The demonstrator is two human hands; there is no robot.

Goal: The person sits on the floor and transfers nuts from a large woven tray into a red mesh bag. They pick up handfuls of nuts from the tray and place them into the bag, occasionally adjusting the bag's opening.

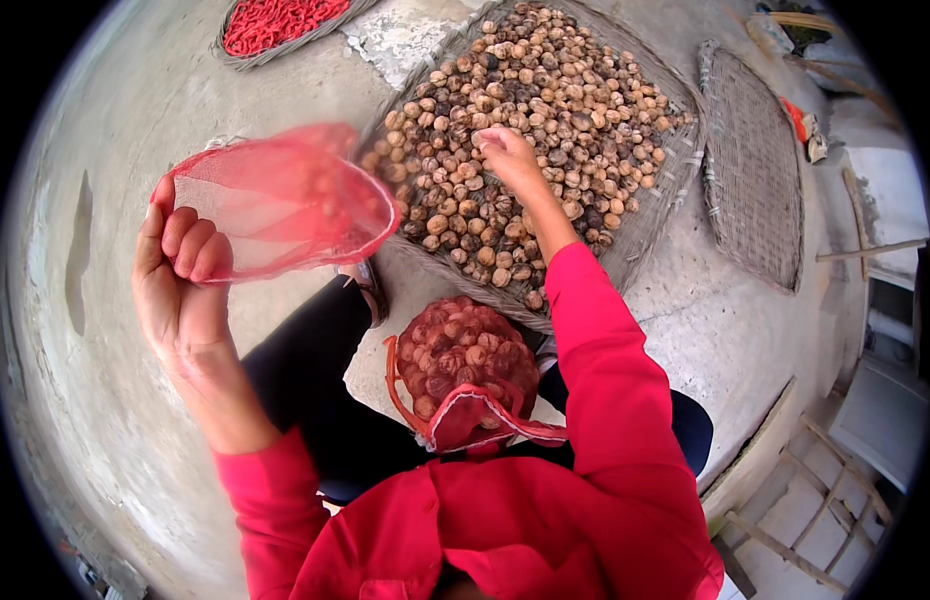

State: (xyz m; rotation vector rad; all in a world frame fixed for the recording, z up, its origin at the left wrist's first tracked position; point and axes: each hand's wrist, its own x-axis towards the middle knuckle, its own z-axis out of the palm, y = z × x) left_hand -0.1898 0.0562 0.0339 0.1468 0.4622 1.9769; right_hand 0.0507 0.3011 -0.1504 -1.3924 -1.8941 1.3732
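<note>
My left hand (191,262) is raised at the left, its fingers curled round the edge of a red mesh bag (285,202), which spreads out to the right with its rim toward the walnuts. Many walnuts (502,259) cover a large woven tray (667,202). My right hand (506,154) is over the middle of the heap, fingers bent; whether it holds a walnut cannot be made out. Between my legs stands a second red mesh bag (468,352), filled with walnuts, its white-edged mouth folded toward me and an orange strap at its left side.
A basket (243,60) of red chili peppers lies on the concrete floor at the top left. Right of the walnuts is a flat woven tray (757,172). A wooden ladder-like frame (817,499) is at the lower right. My legs flank the filled bag.
</note>
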